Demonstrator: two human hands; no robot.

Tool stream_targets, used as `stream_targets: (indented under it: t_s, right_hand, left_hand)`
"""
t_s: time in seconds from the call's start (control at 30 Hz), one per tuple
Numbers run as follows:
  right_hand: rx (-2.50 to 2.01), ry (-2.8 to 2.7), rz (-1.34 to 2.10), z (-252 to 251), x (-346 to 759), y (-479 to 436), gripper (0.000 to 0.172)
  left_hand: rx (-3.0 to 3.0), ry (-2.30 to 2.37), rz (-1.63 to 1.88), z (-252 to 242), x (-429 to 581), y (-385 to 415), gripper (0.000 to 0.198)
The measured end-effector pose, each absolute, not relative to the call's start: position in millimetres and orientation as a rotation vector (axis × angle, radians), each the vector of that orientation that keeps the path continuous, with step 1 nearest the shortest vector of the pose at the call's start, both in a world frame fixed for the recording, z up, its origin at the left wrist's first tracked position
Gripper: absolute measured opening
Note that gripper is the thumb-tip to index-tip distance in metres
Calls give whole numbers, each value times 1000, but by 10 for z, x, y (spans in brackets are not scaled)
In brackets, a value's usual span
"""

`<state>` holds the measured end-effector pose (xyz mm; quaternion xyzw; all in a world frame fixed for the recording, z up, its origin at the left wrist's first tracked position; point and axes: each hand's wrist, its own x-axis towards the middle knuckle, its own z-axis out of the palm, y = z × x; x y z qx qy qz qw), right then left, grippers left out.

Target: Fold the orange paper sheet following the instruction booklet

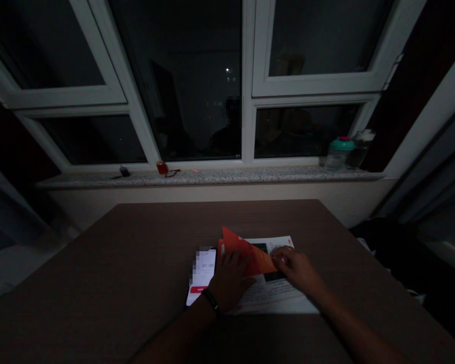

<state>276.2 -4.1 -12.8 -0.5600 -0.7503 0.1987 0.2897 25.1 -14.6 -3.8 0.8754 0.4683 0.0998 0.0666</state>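
Observation:
A printed white magazine or booklet (288,301) with dark pictures and lines of text lies on the table. Over it an orange-red page (260,262) stands partly raised, one corner pointing up and away. My left hand (229,280), a dark band on its wrist, lies with fingers spread across the left part of that page. The page's right edge is pinched between thumb and fingers of my right hand (292,264). Touching or close beside my left hand is a lit phone (203,268) whose screen reads about 01:06. The room is dim, so the small print is unreadable.
The brown table (117,273) reaches toward a speckled stone windowsill (220,176). On the sill stand a teal-lidded bottle (339,154), a second clear bottle (361,147), a small red jar (162,167) and a small dark item (124,171). Dark cloth (387,237) lies right of the table.

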Motion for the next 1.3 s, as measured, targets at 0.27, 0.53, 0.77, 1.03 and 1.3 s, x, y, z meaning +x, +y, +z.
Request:
stream_targets:
  t_s: [0.27,0.53,0.77,1.03,1.3]
  right_hand:
    - [-1344,-2005,645,-127,2686,-88,20]
    - [-997,-2173,933,-44,2508,-262,27]
    - [-1119,-2102,845,-91,2552,-208,26]
    - [-1221,-2043,829,-159,2537,-160,23]
    - [-1177,-1972,804,-170,2423,-92,39]
  left_hand:
    - [2667,1439,314,-8,202,-91,50]
    - [2692,1440,336,-73,214,-104,45]
    - [2668,1423,311,-98,212,-97,47]
    - [2696,1351,274,-76,241,-78,45]
    - [2671,1337,264,-153,247,-78,61]
